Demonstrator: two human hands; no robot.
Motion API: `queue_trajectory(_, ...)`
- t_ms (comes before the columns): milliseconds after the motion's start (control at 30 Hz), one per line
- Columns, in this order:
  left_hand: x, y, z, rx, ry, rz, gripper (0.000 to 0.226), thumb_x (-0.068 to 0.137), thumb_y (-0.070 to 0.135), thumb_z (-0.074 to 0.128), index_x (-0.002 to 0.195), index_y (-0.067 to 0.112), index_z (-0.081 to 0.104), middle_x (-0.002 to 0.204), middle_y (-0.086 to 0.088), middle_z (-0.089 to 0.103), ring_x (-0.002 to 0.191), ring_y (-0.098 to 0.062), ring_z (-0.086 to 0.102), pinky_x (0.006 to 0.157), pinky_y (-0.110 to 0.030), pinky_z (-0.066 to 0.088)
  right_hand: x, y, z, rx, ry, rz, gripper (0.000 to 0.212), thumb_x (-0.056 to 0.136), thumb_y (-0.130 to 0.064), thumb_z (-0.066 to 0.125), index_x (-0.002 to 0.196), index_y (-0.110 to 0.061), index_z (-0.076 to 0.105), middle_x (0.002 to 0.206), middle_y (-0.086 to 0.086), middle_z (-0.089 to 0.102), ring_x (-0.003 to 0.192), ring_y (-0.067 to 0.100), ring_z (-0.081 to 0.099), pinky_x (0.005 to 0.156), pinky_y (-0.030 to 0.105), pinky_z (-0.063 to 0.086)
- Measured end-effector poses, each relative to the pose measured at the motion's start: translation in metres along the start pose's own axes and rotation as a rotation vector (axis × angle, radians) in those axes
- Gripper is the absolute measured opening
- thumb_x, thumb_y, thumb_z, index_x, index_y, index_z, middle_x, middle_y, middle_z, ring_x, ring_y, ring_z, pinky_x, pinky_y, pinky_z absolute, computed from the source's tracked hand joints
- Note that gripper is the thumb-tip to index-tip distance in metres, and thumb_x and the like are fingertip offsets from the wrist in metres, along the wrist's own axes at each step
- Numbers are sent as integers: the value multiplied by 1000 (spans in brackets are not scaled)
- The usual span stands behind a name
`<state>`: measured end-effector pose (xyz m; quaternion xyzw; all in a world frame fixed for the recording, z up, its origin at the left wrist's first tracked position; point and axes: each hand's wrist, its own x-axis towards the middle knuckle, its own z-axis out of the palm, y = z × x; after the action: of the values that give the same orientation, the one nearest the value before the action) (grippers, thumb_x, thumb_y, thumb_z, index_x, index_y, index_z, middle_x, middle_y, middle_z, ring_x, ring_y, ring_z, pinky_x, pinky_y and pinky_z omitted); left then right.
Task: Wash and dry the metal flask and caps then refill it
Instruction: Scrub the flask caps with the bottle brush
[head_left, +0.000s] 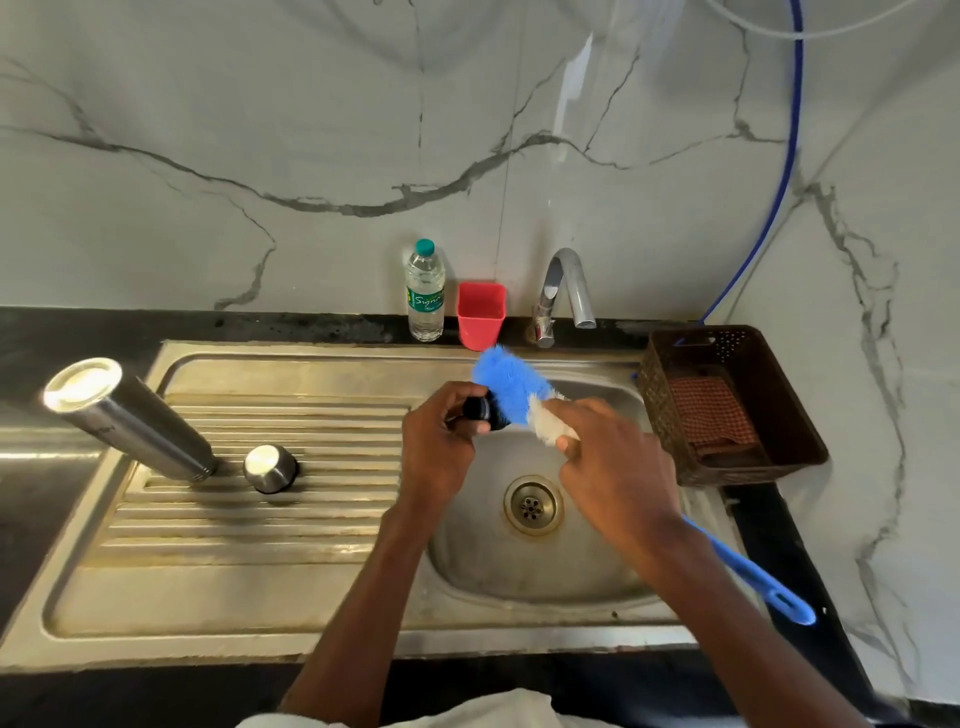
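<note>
- so we're mid-wash I'd say: left hand (441, 441) is gripping a small black inner cap (483, 410) over the sink basin (467, 561), fingers curled round it
- right hand (618, 467) is wrapped around the bottle brush (514, 389) right up near the bristles, blue and white head pressed against the cap, long blue handle trailing back under the forearm
- the metal flask (130, 421) is standing upside down on the ribbed drainboard (249, 519), mouth down, well apart from the hands, which looks like it's been left to drain. can't actually tell from here if it's been scrubbed or is just parked there
- the steel outer cap (270, 467) sits just beside the flask on the same drainboard, dome side up, same question mark on whether it's clean
- tap (569, 286) doesn't seem to be running, no visible stream, so a rinse of the black cap is probably still to come
- drying hasn't started as far as I can see: there's a checked cloth (711, 410) in the brown basket (670, 415) right of the sink, untouched
- refill is still left too. water bottle (426, 291) by the wall next to a red cup (480, 314) is capped and looks full, my guess is that's the refill source
- so roughly: washing partway, then dry, then fill, then caps back on
</note>
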<state>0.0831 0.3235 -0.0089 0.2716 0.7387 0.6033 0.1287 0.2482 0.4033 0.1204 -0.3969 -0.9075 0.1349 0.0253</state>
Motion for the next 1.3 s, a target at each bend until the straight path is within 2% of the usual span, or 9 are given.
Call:
queue_trajectory(167, -6, 6, -10, -8, -108, 98, 43, 80, -11, 76, 113, 16, 76, 118, 8, 77, 112, -9, 73, 98, -32, 59, -13, -9, -33, -171, -8, -138, 44, 96, -20, 57, 136, -38, 55, 123, -13, 59, 98, 20, 65, 70, 31, 43)
queue_trajectory(267, -5, 15, -5, -159, -190, 142, 41, 76, -12, 73, 112, 7, 76, 119, -5, 76, 114, -23, 73, 98, -32, 57, 18, -8, -44, -178, -35, -112, 44, 96, -25, 57, 136, -42, 60, 130, -8, 65, 114, 23, 64, 86, 34, 48)
queue_trajectory(433, 0, 14, -12, -354, -143, -10, 45, 79, -25, 68, 118, -2, 73, 116, -8, 78, 111, -15, 74, 92, -21, 55, 34, 15, -71, 101, -146, -75, 41, 91, -24, 65, 125, -45, 69, 128, -7, 70, 114, 21, 66, 97, 37, 51)
queue_trajectory(667, -2, 23, -17, -631, -201, -142, 44, 84, -19, 68, 122, 3, 68, 117, -4, 79, 115, -20, 73, 96, -31, 59, 59, 25, -44, 119, -281, -59, 41, 89, -20, 68, 124, -39, 71, 129, -6, 69, 112, 19, 64, 99, 39, 52)
queue_trajectory(767, -1, 24, -24, -950, -118, -404, 41, 84, -1, 70, 124, 2, 64, 124, -18, 74, 111, -29, 74, 86, -32, 63, 61, 38, -16, 475, -176, 23, 40, 91, -12, 68, 125, -34, 72, 118, -9, 73, 90, 9, 69, 74, 26, 54)
queue_trajectory(867, -8, 28, -24, -1176, -130, -669, 32, 99, 4, 60, 130, -4, 60, 123, -28, 70, 92, -28, 79, 73, -27, 64, 54, 29, 12, 963, -219, 235, 41, 98, -6, 63, 129, -32, 68, 109, -2, 75, 49, 5, 46, 41, 20, 35)
queue_trajectory(1033, -9, 32, -28, -1299, -148, -965, 45, 87, 10, 69, 126, -12, 63, 111, -32, 73, 76, -26, 79, 68, -28, 66, 44, 27, 41, 1308, -316, 326, 41, 100, -3, 58, 131, -28, 66, 122, 11, 71, 46, 7, 36, 35, 18, 29)
queue_trajectory(1167, -6, 30, -30, -1217, 21, -965, 22, 101, 3, 61, 118, -10, 63, 94, -29, 76, 71, -29, 79, 61, -28, 65, 21, 33, 44, 1320, -368, 354, 40, 100, -1, 56, 131, -26, 66, 126, 8, 69, 47, 9, 33, 35, 18, 25)
queue_trajectory(1300, -10, 20, -22, -798, 143, -605, 13, 93, -9, 70, 100, 2, 70, 111, -23, 76, 93, -33, 78, 70, -30, 65, 2, 35, 50, 1447, -368, 461, 40, 100, 1, 55, 129, -24, 66, 114, 4, 70, 46, 8, 33, 34, 17, 23)
